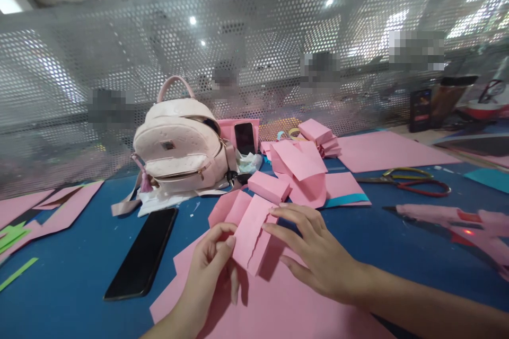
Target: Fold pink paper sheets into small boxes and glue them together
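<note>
A folded pink paper box (253,238) with a ragged torn seam down its upper face is tilted between my hands. My left hand (214,262) pinches its left edge between thumb and curled fingers. The outstretched fingers of my right hand (312,249) rest on the right side along the seam; the thumb stands apart from the box. Beneath both hands spreads a large pink paper sheet (274,310). Just behind the held box lies another small folded pink box (269,187), with loose pink paper (302,161) beside it.
A pink glue gun (449,217) with a lit red light and scissors (417,180) lie at right. At left is a black phone (142,254); behind it stands a white backpack (181,143). Folded pink boxes (316,132) are piled near the perforated metal screen (258,53).
</note>
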Action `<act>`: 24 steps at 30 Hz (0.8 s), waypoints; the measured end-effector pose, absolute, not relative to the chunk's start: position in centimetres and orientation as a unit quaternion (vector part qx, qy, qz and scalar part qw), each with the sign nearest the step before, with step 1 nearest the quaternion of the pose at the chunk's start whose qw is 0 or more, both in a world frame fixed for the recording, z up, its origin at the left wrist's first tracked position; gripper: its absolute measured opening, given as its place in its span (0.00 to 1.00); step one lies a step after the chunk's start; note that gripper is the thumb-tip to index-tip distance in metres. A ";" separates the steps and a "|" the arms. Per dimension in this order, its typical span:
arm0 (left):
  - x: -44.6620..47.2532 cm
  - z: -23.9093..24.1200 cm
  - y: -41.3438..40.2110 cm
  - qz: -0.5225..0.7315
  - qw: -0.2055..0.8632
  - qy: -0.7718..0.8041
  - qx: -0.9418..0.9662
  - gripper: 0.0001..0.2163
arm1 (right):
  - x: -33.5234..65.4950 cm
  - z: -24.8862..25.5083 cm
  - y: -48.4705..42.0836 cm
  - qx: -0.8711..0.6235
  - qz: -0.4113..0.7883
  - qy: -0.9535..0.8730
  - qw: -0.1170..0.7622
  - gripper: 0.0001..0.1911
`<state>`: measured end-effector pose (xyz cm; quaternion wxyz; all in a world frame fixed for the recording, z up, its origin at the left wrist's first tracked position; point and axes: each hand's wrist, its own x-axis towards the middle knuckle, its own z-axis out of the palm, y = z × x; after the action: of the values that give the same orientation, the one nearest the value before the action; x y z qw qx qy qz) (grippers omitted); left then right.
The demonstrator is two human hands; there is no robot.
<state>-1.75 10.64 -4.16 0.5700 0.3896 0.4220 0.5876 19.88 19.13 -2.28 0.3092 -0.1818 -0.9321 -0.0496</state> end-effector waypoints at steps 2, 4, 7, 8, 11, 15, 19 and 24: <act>-1.7 -4.1 10.7 0.587 0.576 0.416 0.388 0.11 | 19.9 -2.3 19.1 -0.176 -0.052 -0.930 0.317 0.25; -1.7 -4.1 10.7 0.582 0.575 0.420 0.394 0.11 | 19.9 -2.3 19.0 -0.172 -0.053 -0.929 0.325 0.23; -1.7 -4.1 10.6 0.574 0.564 0.431 0.407 0.12 | 19.9 -2.3 19.0 -0.161 -0.056 -0.927 0.333 0.22; -1.7 -4.2 10.6 0.574 0.561 0.434 0.410 0.12 | 19.9 -2.3 19.0 -0.155 -0.059 -0.928 0.334 0.22; -1.7 -4.3 10.6 0.575 0.557 0.436 0.412 0.13 | 19.9 -2.3 19.0 -0.135 -0.061 -0.933 0.328 0.20; -1.6 -4.3 10.6 0.568 0.558 0.436 0.419 0.13 | 19.8 -2.4 18.8 -0.125 -0.048 -0.944 0.302 0.19; -1.5 -4.1 10.6 0.561 0.557 0.441 0.425 0.13 | 19.9 -2.3 18.7 -0.122 -0.049 -0.951 0.280 0.20; -1.5 -4.1 10.7 0.560 0.556 0.443 0.425 0.13 | 20.0 -2.0 18.6 -0.112 -0.075 -0.952 0.273 0.19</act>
<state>-1.50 10.65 -4.11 0.5564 0.4254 0.4430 0.5597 19.97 18.59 -1.98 0.2729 -0.1124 -0.9525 -0.0751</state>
